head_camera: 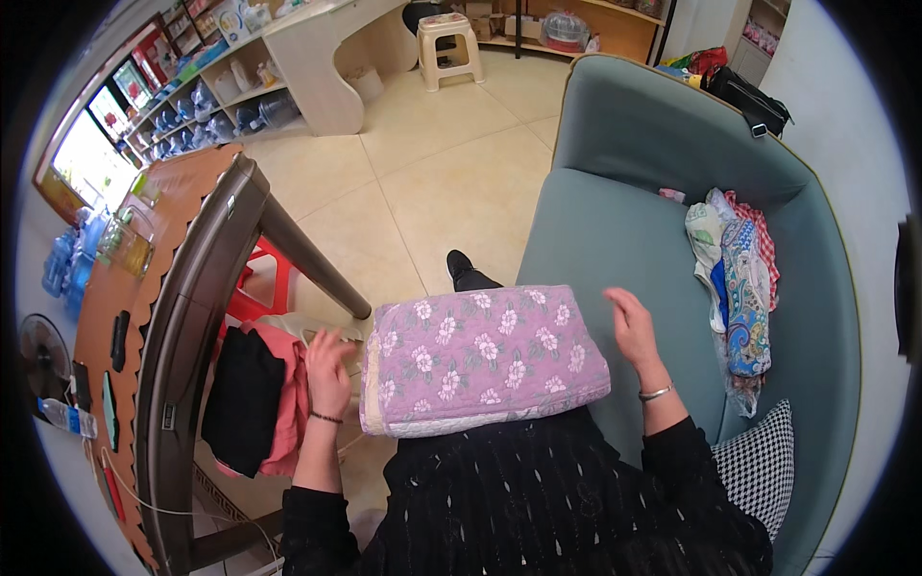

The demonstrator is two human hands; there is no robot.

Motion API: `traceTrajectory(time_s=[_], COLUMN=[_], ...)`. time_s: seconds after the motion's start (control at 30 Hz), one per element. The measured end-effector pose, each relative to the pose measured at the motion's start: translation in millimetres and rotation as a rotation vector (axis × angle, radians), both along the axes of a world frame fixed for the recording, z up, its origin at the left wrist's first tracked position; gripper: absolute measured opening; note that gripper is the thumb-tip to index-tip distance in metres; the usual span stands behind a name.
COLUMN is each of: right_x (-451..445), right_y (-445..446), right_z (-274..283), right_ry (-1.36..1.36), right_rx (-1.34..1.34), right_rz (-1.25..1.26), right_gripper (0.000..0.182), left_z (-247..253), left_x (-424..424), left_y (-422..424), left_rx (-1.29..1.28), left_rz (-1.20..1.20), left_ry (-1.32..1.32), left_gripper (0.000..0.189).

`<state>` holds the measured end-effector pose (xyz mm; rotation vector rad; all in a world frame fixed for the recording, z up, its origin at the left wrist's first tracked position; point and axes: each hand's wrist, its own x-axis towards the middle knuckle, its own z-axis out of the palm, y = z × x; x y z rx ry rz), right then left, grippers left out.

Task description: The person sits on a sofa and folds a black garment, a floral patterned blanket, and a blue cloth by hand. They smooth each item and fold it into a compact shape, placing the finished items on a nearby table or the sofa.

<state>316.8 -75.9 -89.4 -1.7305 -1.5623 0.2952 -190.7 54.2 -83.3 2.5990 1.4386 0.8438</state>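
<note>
A folded quilted cloth [487, 353], purple with white flowers, rests across my lap. Its cream lining shows along the left edge. Just left of it my left hand [329, 363] is raised, fingers apart and holding nothing. That hand is near folded clothes, a black garment [245, 399] and a coral-pink one [290, 403], stacked beside the table. On the other side my right hand [632, 322] hovers over the sofa seat, apart from the cloth, with nothing in it.
The teal sofa [598, 216] holds bundled fabrics [745, 295] and a houndstooth cushion [760, 461]. At left stands a table with a brown cover [108, 302], bearing a glass pitcher [128, 248] and a water bottle [66, 417]. A red stool [277, 277] is beneath it. Beyond stands a beige stool [450, 50].
</note>
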Motion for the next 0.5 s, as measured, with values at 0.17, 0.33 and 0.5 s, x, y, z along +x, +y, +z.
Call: traceTrajectory(time_s=[0.17, 0.33, 0.5], right_x=[-143, -208, -186], right_y=[48, 39, 31], right_z=[62, 4, 3], right_ry=[-0.07, -0.314, -0.453], right_rx=[-0.012, -0.081, -0.279], right_rz=[0.287, 0.494, 0.408], right_gripper=[0.037, 0.06, 0.059], left_z=[69, 9, 7], left_x=[134, 191, 186], left_y=[-3, -34, -40], left_rx=[-0.192, -0.438, -0.32], left_rz=[-0.183, -0.345, -0.275], left_ry=[-0.372, 0.005, 0.119], left_gripper=[0.034, 0.048, 0.05])
